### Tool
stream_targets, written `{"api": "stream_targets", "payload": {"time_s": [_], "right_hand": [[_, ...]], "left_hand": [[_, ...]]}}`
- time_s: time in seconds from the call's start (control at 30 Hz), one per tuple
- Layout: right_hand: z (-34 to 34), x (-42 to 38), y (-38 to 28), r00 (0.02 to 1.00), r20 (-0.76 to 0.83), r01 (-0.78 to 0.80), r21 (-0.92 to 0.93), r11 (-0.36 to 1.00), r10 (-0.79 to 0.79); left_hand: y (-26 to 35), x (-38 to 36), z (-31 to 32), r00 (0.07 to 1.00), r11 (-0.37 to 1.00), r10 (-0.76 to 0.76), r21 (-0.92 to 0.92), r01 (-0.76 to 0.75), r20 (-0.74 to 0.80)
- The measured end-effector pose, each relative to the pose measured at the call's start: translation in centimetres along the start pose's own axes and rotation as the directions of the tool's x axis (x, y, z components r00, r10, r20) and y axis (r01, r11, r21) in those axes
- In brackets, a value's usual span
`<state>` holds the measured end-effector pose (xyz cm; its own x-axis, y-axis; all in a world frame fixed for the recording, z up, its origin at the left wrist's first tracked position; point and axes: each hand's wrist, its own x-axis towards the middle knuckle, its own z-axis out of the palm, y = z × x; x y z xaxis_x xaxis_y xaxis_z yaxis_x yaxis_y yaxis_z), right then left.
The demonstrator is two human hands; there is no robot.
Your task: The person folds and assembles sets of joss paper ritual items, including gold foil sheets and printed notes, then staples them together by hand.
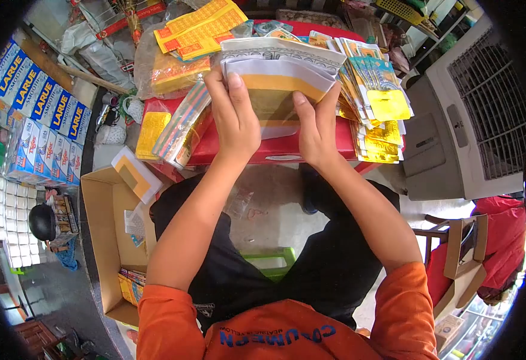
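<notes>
My left hand [234, 117] and my right hand [319, 123] grip a folded stack of joss paper [269, 81] from its two sides, thumbs on the near face. The sheets are white with an orange-gold block, and a printed border shows along the top edge. The stack is raised above a red table [227, 144]. Near my left hand lie a clear plastic packet of striped papers [185, 123] and a yellow paper bundle [153, 135]. To the right of my right hand are fanned bundles of printed notes [362, 75] and shiny gold paper [389, 105].
A cardboard box [104, 240] stands at my left, with a white and gold paper [137, 174] leaning on its edge. Blue beer cartons [41, 90] are stacked farther left. A grey air cooler [455, 114] stands at right; a green stool [269, 264] is between my legs.
</notes>
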<state>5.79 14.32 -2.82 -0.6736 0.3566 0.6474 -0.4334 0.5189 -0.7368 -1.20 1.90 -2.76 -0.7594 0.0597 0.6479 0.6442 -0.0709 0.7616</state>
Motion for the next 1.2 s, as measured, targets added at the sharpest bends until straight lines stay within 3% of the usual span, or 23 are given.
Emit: {"api": "stream_targets", "payload": {"time_s": [0.2,0.27,0.37,0.4,0.63,0.8,1.2], "right_hand": [[-0.1,-0.1,-0.4,0.999,-0.026,-0.046,-0.017,0.999,0.046],[-0.1,0.3,-0.5,0.995,-0.096,0.039,-0.013,0.999,-0.04],[-0.8,0.9,0.1,0.992,-0.098,0.068,-0.099,0.993,-0.078],[-0.7,1.2,-0.9,0.993,-0.111,0.029,-0.044,0.999,-0.034],[-0.9,3.1,-1.1,0.982,-0.168,0.064,-0.116,0.991,-0.083],[-1.1,3.8,-1.6,0.985,-0.153,-0.083,-0.045,0.996,0.075],[-1.4,4.3,0.0,0.978,-0.154,-0.155,-0.103,0.983,0.138]], "left_hand": [[-0.1,0.1,0.1,0.999,0.999,0.029,0.03,-0.029,-0.022],[0.1,0.2,0.2,0.998,0.999,0.031,0.008,-0.031,-0.049],[0.6,0.3,0.4,0.998,1.0,0.027,-0.001,-0.027,-0.06],[0.8,0.3,0.4,0.998,1.0,0.027,-0.001,-0.027,-0.059],[2.0,1.3,0.2,0.997,0.997,-0.081,-0.015,0.081,0.002],[1.8,1.5,-0.2,0.992,0.991,-0.121,0.071,0.117,0.047],[0.3,1.2,-0.2,0.994,0.994,-0.105,0.007,0.105,0.038]]}}
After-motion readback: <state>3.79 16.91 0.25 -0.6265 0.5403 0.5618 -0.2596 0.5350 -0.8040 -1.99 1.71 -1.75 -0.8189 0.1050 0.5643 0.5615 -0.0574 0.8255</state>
